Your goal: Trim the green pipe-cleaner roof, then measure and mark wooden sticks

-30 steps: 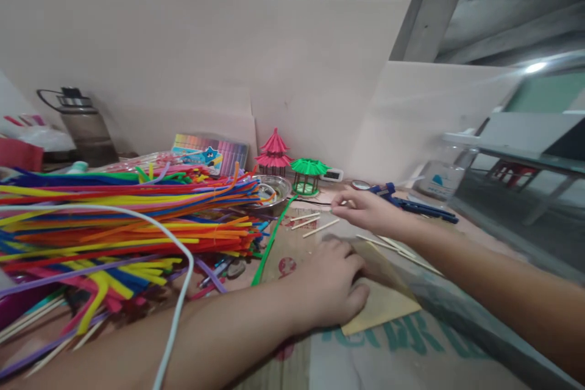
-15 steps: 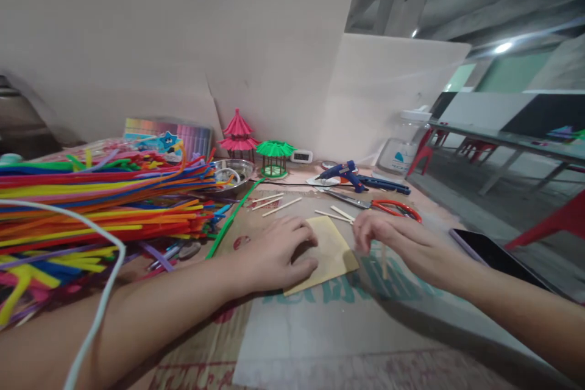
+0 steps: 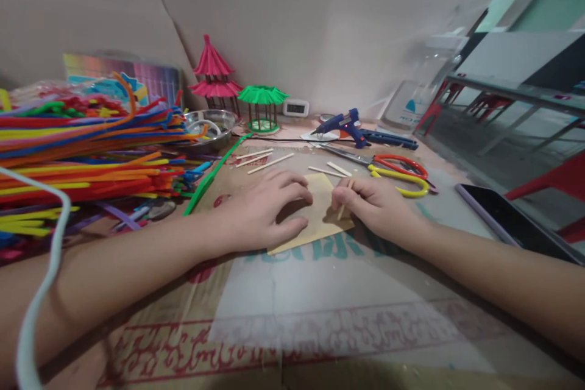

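Note:
My left hand (image 3: 264, 212) rests with curled fingers on a small tan card (image 3: 320, 222) lying on the cardboard-covered table (image 3: 320, 317). My right hand (image 3: 372, 204) sits at the card's right edge, its fingers pinched on a short wooden stick (image 3: 345, 201) that stands against the card. Several loose wooden sticks (image 3: 269, 161) lie just beyond both hands.
A big heap of coloured pipe cleaners (image 3: 82, 158) fills the left. Behind stand a pink pagoda model (image 3: 214, 76), a green pavilion model (image 3: 262, 106) and a metal bowl (image 3: 210, 125). A blue glue gun (image 3: 342, 127), red and yellow scissors (image 3: 395, 170) and a phone (image 3: 507, 219) lie right.
My right hand drew back from the far sticks to the card's right edge, now holding a stick. The view dropped lower and turned right. My left hand stayed on the card.

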`<state>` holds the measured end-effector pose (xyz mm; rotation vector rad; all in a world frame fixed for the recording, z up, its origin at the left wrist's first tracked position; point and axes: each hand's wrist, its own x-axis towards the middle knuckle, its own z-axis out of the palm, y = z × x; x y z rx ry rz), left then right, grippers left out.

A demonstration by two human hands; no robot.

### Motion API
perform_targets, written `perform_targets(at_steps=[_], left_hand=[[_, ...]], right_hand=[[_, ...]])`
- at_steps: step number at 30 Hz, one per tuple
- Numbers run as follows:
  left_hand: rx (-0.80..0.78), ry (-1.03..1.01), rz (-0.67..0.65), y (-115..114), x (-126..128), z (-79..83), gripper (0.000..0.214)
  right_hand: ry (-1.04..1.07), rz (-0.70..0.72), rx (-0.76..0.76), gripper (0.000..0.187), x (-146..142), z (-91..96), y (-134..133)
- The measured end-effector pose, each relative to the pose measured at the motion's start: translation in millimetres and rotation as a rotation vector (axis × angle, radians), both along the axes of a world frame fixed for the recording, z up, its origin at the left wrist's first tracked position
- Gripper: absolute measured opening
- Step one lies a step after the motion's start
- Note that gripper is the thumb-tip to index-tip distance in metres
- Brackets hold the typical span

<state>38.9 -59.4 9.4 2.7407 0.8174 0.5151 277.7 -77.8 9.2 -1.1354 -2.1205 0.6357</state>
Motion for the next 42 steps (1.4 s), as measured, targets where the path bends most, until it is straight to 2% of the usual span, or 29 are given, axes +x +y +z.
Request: perform_targets(at_steps=[4,8,12,17,22,24,26,28,30,32,36,42], left_hand=[[-0.017,0.021,-0.049,1,0,-0.4,0.028],[-0.022,0.039,-0.030,3,0,-1.9,0.029],[-0.019,0.042,-0.032,3,0,-1.4,0.029],[-0.026,0.049,-0.014,2,0,1.2,0.028],[-0.029,0.038,-0.030,2,0,-0.7,0.029],[-0.032,0.013,-0.023,2,0,-1.1,0.028],[-0.026,-0.030,-0.024,1,0,-0.4,0.024],[-0.003,-0.074,-0.042,0,1,1.1,0.020],[0.031,-0.115,-0.066,-1,1,2.7,0.019],[0.054,-0.161,-0.087,-3,1,3.9,0.018],[0.043,-0.233,-0.114,-7,2,5.8,0.013],[-0.018,-0.266,-0.054,-11,3,8.8,0.014]], right_hand=[[-0.051,0.056,0.033,0.032,-4,1.7,-1],[-0.128,-0.001,0.039,0.038,-7,2.6,-1],[-0.100,0.097,0.010,0.034,-9,2.7,-1],[-0.104,0.036,0.010,0.035,-10,2.5,1],[-0.030,0.114,-0.009,0.032,-11,1.0,-3],[0.095,0.082,-0.115,0.029,-12,0.4,-3],[0.296,0.076,-0.299,0.027,-12,-0.5,-2],[0.501,0.118,-0.454,0.027,-10,-2.7,1],[0.635,0.177,-0.540,0.027,-7,-5.8,5],[0.696,0.209,-0.593,0.025,-5,-8.6,9],[0.742,0.170,-0.661,0.027,-5,-9.3,11],[0.741,0.139,-0.723,0.030,-6,-5.7,11]])
